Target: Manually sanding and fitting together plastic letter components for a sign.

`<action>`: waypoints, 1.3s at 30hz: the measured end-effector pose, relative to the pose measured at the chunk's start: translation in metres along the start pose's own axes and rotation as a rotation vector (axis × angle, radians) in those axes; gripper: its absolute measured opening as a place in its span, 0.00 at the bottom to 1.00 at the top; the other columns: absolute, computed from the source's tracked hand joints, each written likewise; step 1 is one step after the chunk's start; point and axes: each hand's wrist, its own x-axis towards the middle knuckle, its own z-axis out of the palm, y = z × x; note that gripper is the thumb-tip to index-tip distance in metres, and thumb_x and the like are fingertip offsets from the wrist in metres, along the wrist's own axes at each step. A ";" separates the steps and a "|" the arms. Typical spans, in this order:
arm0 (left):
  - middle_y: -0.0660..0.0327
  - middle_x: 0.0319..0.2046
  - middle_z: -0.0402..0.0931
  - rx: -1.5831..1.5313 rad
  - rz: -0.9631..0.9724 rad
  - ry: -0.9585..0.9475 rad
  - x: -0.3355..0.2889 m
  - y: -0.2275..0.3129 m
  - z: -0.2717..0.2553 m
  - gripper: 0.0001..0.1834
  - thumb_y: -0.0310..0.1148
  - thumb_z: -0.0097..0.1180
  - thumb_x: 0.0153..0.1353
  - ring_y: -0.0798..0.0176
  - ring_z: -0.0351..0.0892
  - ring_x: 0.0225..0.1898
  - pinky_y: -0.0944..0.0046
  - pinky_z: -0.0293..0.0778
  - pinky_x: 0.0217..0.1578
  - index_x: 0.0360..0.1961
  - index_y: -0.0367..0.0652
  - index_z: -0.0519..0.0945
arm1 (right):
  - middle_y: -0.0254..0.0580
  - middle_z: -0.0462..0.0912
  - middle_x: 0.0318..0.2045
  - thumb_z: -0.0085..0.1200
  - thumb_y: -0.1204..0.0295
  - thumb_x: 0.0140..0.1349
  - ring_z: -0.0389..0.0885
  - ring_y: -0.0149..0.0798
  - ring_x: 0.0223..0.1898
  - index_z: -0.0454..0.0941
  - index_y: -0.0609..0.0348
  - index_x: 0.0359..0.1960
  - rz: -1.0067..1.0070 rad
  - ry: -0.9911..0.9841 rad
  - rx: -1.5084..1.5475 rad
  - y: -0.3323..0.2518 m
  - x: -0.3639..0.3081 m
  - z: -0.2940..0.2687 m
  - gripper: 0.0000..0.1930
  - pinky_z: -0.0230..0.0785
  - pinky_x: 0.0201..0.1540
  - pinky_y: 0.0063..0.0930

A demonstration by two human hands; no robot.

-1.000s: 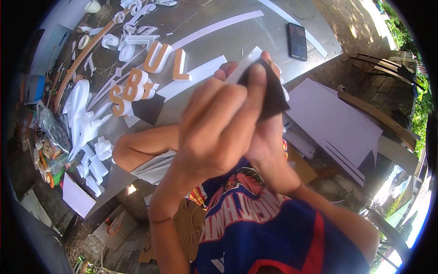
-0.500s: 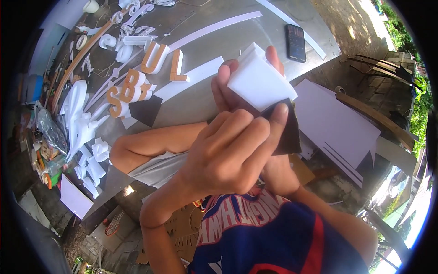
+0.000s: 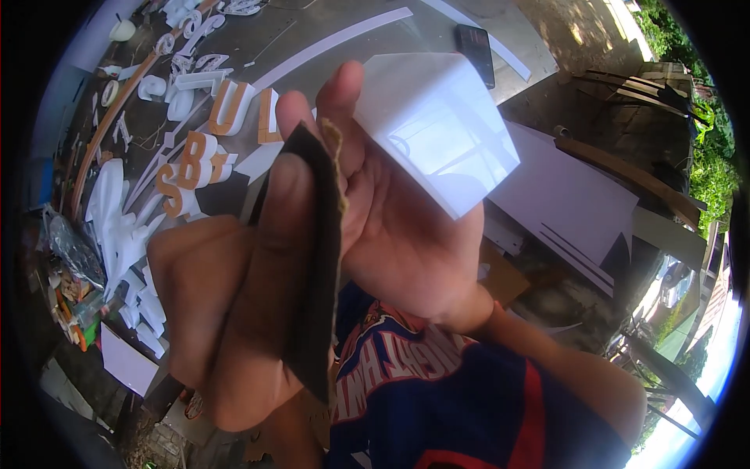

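My left hand [image 3: 234,289] is close in front, its thumb pressed on a folded sheet of black sandpaper [image 3: 312,258] with a ragged brown edge. The sheet stands nearly edge-on, and its lower corner hangs below the fingers. Beside it, my right hand [image 3: 414,266] is turned palm up and grips a white angular block [image 3: 437,125] with a glossy, reflecting face. Two of its fingertips show left of the block, above the sandpaper; its thumb is hidden behind the block. The sandpaper and the block are apart.
On the grey metal table [image 3: 305,35] are white letters with brown faces [image 3: 187,160], white strips [image 3: 336,43] and a black phone [image 3: 476,55]. White offcuts [image 3: 117,227] pile up at the left. A large white sheet [image 3: 570,195] and wooden boards [image 3: 633,180] lie to the right.
My left hand has drawn the sandpaper off the block, leftward and nearer to me. The block has turned in my right hand, so a glossy face now shows.
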 end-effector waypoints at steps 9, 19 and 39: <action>0.51 0.26 0.76 0.046 0.241 -0.064 0.022 0.009 0.028 0.12 0.21 0.54 0.57 0.55 0.72 0.26 0.59 0.68 0.25 0.41 0.26 0.81 | 0.35 0.78 0.37 0.52 0.44 0.58 0.76 0.34 0.42 0.74 0.54 0.42 -0.155 0.168 -0.162 0.003 0.001 0.020 0.26 0.67 0.49 0.27; 0.46 0.22 0.76 -0.226 0.294 0.072 0.007 0.025 0.061 0.21 0.40 0.53 0.64 0.44 0.75 0.24 0.49 0.71 0.24 0.25 0.30 0.80 | 0.33 0.77 0.35 0.57 0.47 0.56 0.74 0.27 0.34 0.74 0.55 0.43 -0.497 0.078 -0.261 -0.013 -0.001 -0.017 0.25 0.68 0.36 0.24; 0.46 0.45 0.72 -1.116 -0.368 0.119 -0.021 -0.037 0.035 0.20 0.34 0.49 0.67 0.56 0.72 0.45 0.56 0.66 0.50 0.50 0.24 0.69 | 0.45 0.67 0.52 0.67 0.69 0.50 0.67 0.37 0.55 0.51 0.59 0.65 -0.874 0.075 -1.131 -0.050 -0.031 -0.007 0.44 0.64 0.56 0.30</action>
